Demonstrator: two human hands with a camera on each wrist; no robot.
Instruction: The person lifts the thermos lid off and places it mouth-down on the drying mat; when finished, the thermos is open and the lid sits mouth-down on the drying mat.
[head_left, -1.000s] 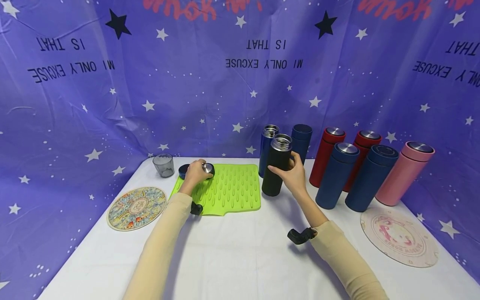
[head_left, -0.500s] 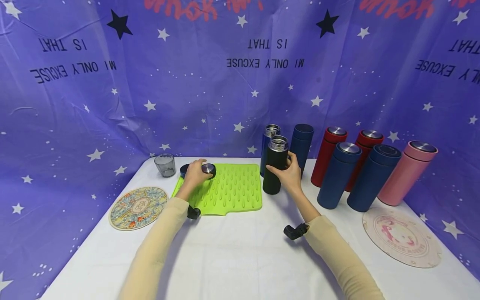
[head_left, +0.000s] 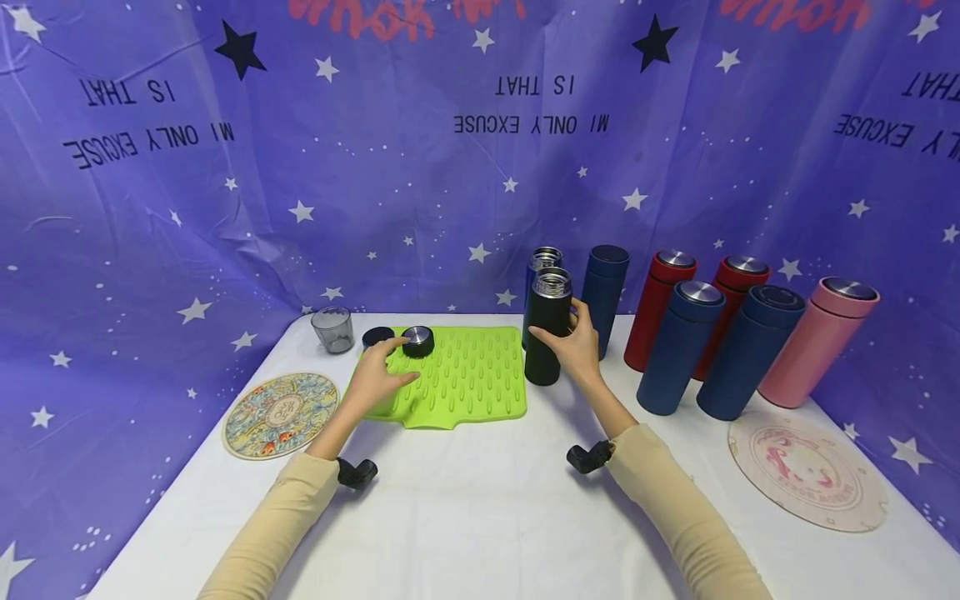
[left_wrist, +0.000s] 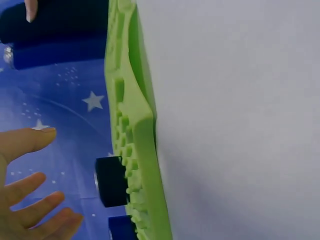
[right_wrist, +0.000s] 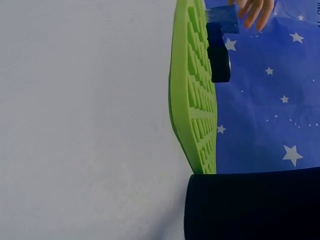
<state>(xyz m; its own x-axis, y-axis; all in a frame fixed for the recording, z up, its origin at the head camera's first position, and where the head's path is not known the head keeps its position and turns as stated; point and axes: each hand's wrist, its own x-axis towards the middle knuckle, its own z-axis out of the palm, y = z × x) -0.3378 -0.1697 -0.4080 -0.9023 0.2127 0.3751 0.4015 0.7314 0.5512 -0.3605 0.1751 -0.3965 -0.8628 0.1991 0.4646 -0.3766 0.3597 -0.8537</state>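
A black bottle without its lid stands upright on the white table, and my right hand grips it from the right side. Its dark body also fills the lower right of the right wrist view. On the green mat sits a black lid with a silver top; a dark blue lid lies just left of it. My left hand hovers over the mat's left part, fingers spread and holding nothing. In the left wrist view its fingers are apart from the black lid.
Behind the black bottle stands an open blue bottle. Several lidded bottles, including a red one and a pink one, stand at the right. A grey glass, a patterned round mat and a pink round mat lie around.
My left hand has let go of the black lid on the green mat and drawn back toward the lower left. The right hand and the black bottle have shifted slightly left.
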